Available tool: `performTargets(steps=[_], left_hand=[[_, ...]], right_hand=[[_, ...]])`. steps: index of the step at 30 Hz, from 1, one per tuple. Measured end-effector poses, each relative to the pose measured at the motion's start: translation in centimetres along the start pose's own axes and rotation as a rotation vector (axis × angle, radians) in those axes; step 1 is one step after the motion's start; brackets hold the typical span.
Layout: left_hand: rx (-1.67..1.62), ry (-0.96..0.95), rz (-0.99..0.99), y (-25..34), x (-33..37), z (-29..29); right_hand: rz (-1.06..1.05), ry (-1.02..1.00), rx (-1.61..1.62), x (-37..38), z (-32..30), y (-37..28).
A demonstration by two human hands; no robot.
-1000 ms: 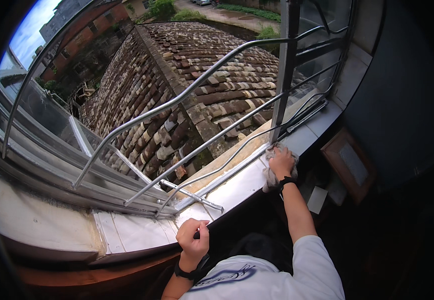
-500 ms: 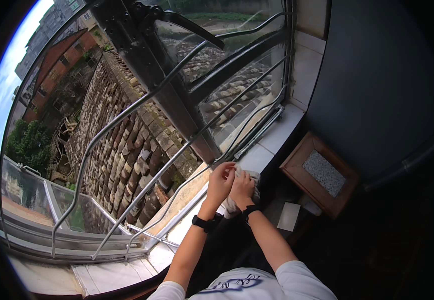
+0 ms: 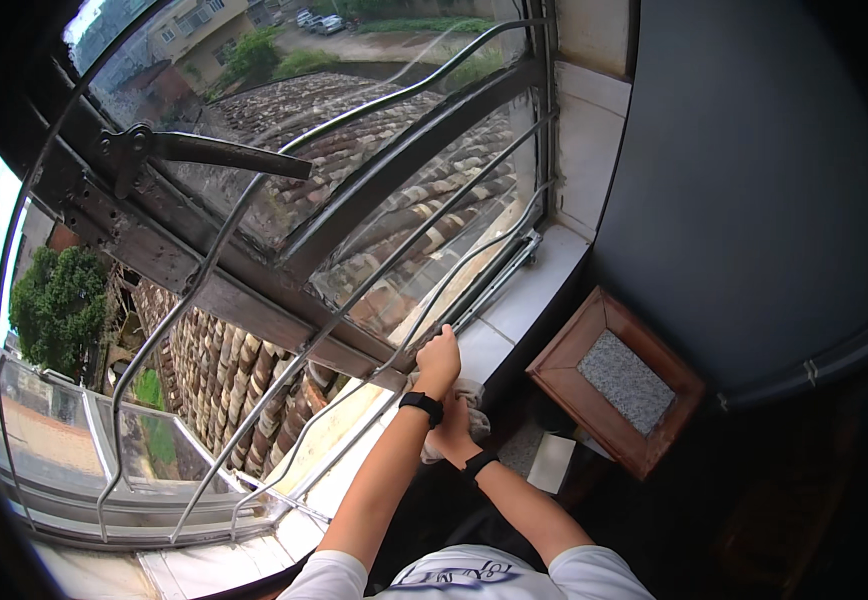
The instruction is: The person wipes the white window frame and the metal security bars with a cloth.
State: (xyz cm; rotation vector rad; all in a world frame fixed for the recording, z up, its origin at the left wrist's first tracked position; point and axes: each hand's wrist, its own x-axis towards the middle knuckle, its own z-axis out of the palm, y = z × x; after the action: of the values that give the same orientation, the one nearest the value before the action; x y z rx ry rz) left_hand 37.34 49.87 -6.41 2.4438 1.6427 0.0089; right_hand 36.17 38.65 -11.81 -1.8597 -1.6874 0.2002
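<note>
My left hand (image 3: 439, 361) is closed in a fist at the sill, beside the lower corner of a dark metal window sash (image 3: 329, 345); what it grips is hidden. Just below it, my right hand (image 3: 451, 430) is wrapped around a bunched grey-beige cloth (image 3: 470, 398). Part of the cloth shows between and beside the hands. My left wrist crosses partly over the right hand. The glazed sash stands at an angle outside the bent metal window bars (image 3: 432, 80), with a black handle (image 3: 229, 153) on its frame.
White tiles (image 3: 529, 300) line the sill. A brown-framed stool or box with a speckled top (image 3: 626, 382) stands at the right, near a pale flat card (image 3: 551, 463). A dark grey panel (image 3: 744, 180) rises beyond. Tiled roofs (image 3: 224, 375) lie outside.
The sash has swung left and nearer the bars, its handle moving with it. My left hand has closed from loosely curled fingers, and my right hand has shifted lower left with the cloth.
</note>
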Motion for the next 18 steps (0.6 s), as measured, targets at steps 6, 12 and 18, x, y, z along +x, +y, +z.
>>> performTargets(steps=[6, 12, 18], left_hand=[[0.199, 0.131, 0.097, -0.1, 0.6, 0.9], [0.132, 0.098, 0.064, -1.0, 1.8, 0.0], [-0.17, -0.045, 0.124, -1.4, 1.2, -3.3]], right_hand=[[0.008, -0.161, 0.104, 0.3, -0.6, 0.5], [-0.117, -0.119, -0.027, 1.1, -1.2, 1.1], [-0.061, -0.143, -0.209, 6.3, -4.4, 5.9]])
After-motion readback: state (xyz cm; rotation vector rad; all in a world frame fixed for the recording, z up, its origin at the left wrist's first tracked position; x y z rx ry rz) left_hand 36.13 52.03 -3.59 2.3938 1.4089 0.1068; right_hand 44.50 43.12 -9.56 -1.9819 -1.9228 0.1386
